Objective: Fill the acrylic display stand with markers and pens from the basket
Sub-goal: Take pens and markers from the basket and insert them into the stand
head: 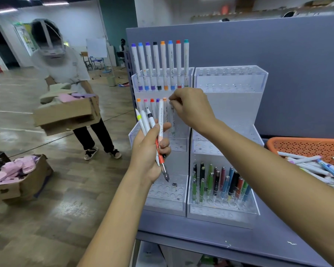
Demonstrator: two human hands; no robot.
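Two clear acrylic display stands sit side by side on a grey shelf: the left stand (185, 78) and the right stand (258, 78). The left stand's top tier holds several white markers (163, 64) with coloured caps; its middle tier holds several more. My right hand (191, 108) pinches the top of a white marker (173, 120) standing in that middle tier. My left hand (150, 151) grips a bundle of white markers and an orange pen (158, 132) in front of the left stand. The right stand's bottom tier holds several coloured pens (220, 184). An orange basket (297, 145) of markers is at the right.
A grey partition (278, 45) rises behind the stands. On the floor to the left, a person (66, 74) carries a cardboard box (66, 114). Another cardboard box (17, 178) with pink items stands at the lower left.
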